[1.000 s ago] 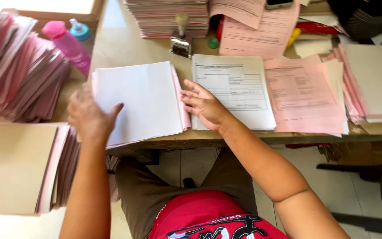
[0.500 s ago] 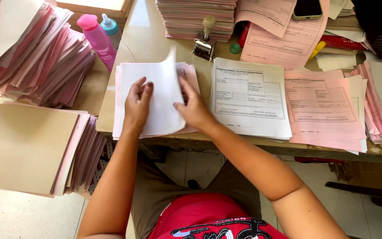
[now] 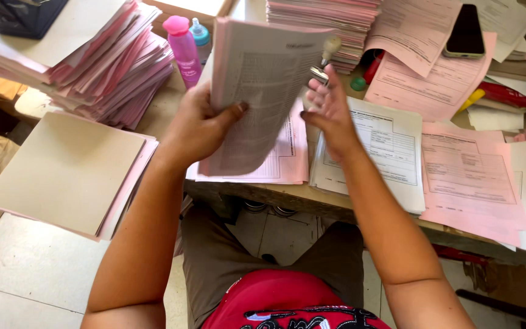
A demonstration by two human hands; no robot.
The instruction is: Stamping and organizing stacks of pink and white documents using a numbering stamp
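Observation:
My left hand grips a thin bundle of white printed sheets and holds it lifted and curled above the wooden desk. My right hand rests against the bundle's right edge, fingers spread at the sheets. Under the bundle a pink printed form lies flat on the desk. Just to its right sits a stack of white forms.
Fanned piles of pink and white papers lie at the left, with a tan cardboard-topped stack below them. A pink bottle and a small blue-capped bottle stand behind. A black phone lies on pink sheets; more pink forms lie at the right.
The white bundle has gone from lying on the desk to being lifted and curled in my left hand. A pink form beneath it now shows. My right hand rose with it.

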